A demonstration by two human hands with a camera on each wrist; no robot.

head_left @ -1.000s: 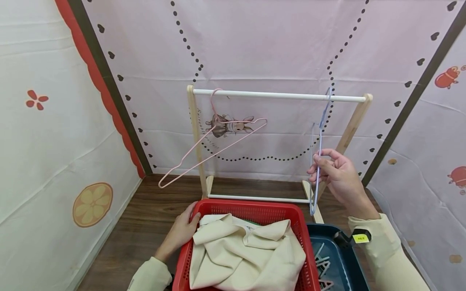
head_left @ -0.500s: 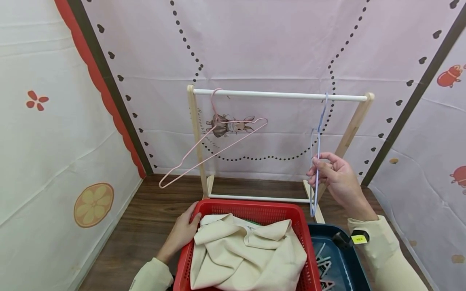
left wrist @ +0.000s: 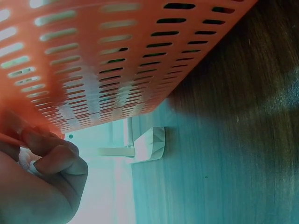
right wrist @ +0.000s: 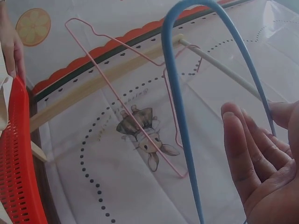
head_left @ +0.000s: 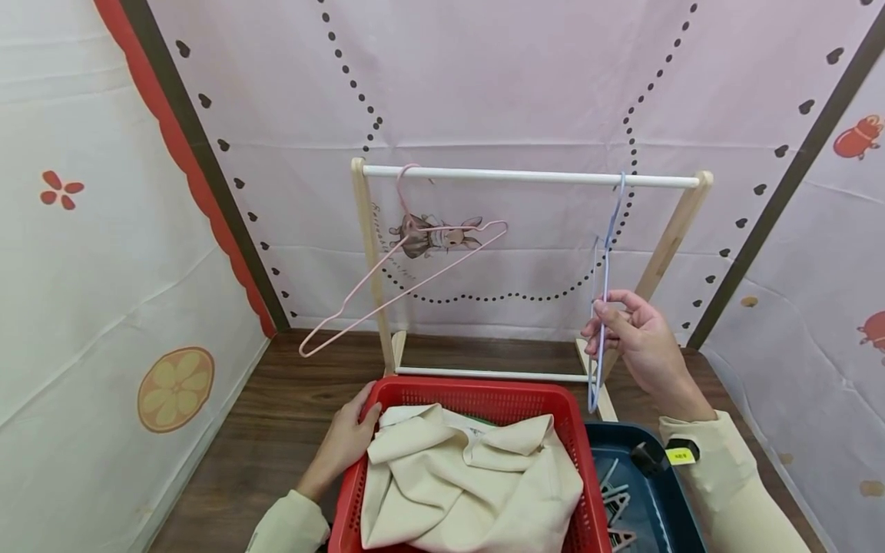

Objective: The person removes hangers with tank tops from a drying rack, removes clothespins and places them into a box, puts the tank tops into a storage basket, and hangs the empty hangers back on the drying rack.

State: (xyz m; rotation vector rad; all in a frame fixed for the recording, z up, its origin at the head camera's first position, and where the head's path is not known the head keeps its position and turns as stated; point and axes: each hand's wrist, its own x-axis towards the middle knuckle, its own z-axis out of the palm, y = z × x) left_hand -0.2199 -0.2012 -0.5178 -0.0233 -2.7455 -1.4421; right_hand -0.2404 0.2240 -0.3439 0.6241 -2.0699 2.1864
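Observation:
My right hand (head_left: pixel 643 338) pinches the long side of a light-blue wire clothes hanger (head_left: pixel 613 219). The hanger's hook is at the right part of the drying rack's white top bar (head_left: pixel 512 177), and its body is seen nearly edge-on. In the right wrist view the blue hanger (right wrist: pixel 175 84) loops large in front, its wire passing by my thumb. My left hand (head_left: pixel 349 430) grips the left rim of a red plastic basket (head_left: pixel 477 388); its fingers are curled in the left wrist view. Folded cream cloth (head_left: pixel 463 484) lies in the basket.
A pink hanger (head_left: pixel 399 192) hangs near the bar's left end. Right of the basket stands a dark-blue tray (head_left: pixel 657 491) holding several clothespins (head_left: pixel 615 505). The rack's wooden legs (head_left: pixel 667 246) stand on the brown wood-grain surface (head_left: pixel 228 476), with printed cloth walls around.
The blue hanger's hook has come down slightly, from above the bar to level with it. My right hand keeps its pinch, and my left hand stays on the basket rim.

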